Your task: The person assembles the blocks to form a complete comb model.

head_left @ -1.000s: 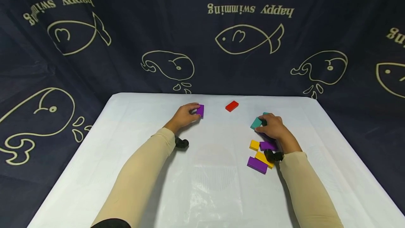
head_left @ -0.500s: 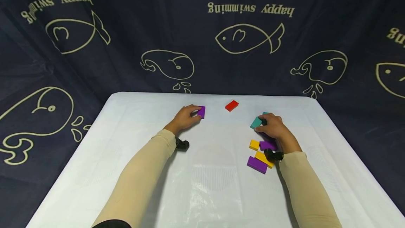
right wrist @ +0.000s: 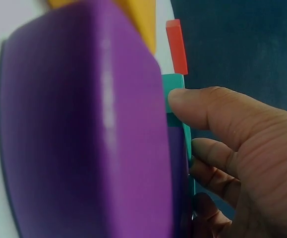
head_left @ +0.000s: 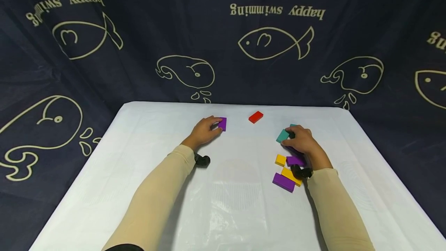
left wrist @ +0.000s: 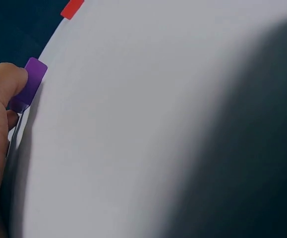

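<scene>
Pinching a purple block [head_left: 223,124] near the surface's [head_left: 230,212] far edge with left hand [head_left: 205,130], a teal block [head_left: 283,136] nearer the right edge with right hand [head_left: 302,140], probably for steadiness.

The left hand [head_left: 205,130] holds a purple block [head_left: 223,124], the right hand [head_left: 302,140] a teal block [head_left: 282,136]. A red block [head_left: 256,117] lies between.

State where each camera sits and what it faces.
Head: on the head, facing forward and down at the table; left grip, right grip and both sleeves show.
Left wrist: on that wrist, facing table and purple block; left grip partly shows.
Right wrist: on that wrist, facing the teal block; right grip partly shows.
Both wrist views share the red block.
</scene>
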A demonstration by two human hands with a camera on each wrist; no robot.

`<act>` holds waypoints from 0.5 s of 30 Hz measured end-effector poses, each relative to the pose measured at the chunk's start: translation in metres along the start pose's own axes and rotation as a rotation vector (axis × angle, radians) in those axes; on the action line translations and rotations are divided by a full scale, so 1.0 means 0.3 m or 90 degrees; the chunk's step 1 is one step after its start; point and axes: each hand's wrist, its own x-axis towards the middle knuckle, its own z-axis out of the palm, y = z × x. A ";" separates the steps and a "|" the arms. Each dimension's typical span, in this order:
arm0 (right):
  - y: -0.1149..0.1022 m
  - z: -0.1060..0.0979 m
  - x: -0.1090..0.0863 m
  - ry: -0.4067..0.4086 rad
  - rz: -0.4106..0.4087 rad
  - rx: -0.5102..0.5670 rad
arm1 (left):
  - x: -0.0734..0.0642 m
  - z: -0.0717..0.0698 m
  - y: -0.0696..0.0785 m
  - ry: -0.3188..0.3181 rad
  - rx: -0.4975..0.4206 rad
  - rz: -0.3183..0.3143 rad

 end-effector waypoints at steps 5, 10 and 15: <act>-0.005 0.001 0.000 -0.002 0.003 0.001 | -0.005 0.001 -0.002 0.010 -0.003 0.004; -0.006 0.002 0.000 0.000 0.002 -0.002 | -0.002 0.004 -0.006 0.019 -0.016 -0.013; -0.005 0.006 -0.003 0.005 -0.006 -0.010 | -0.001 0.007 -0.010 0.019 -0.019 -0.020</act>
